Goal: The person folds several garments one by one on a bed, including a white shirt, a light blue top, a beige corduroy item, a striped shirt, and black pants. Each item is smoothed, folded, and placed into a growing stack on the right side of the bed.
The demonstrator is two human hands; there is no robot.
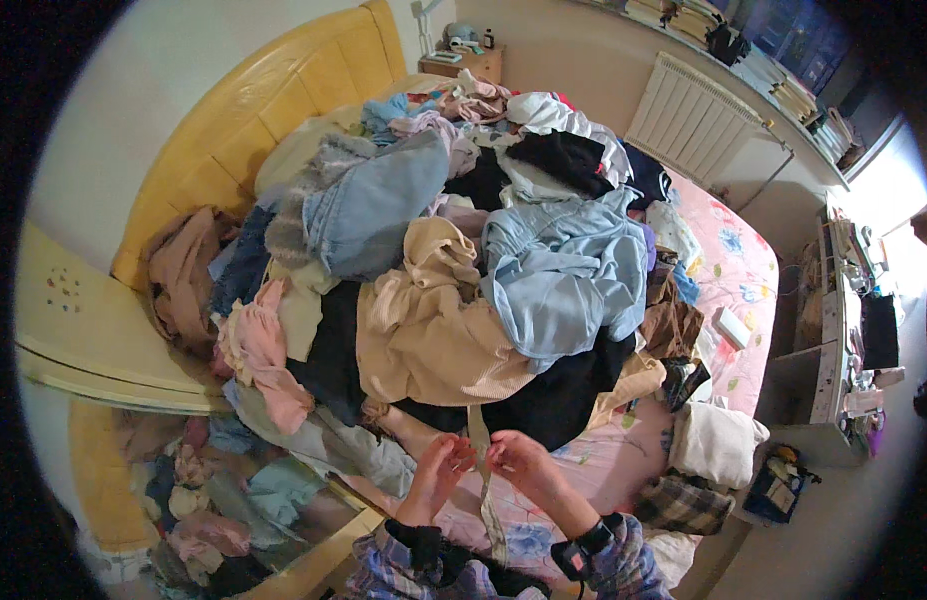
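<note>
A narrow cream fabric belt (491,517) comes out from under a beige corduroy garment (441,337) and hangs down over the near side of the bed. My left hand (442,465) is at its left edge with the fingers curled; whether they grip it is unclear. From the right, the bent fingertips of my right hand (525,459) meet the belt's other edge and seem to pinch it. Black cloth (546,405) lies just beyond my hands, beneath the corduroy. A light blue garment (568,270) is heaped on the corduroy's right side.
Piled clothes cover much of the bed, including a denim piece (384,202) and a pink garment (264,330). Folded white cloth (718,442) and plaid cloth (684,502) lie right. A white box (731,328) sits on the floral sheet (733,240). A mirror (238,495) stands left.
</note>
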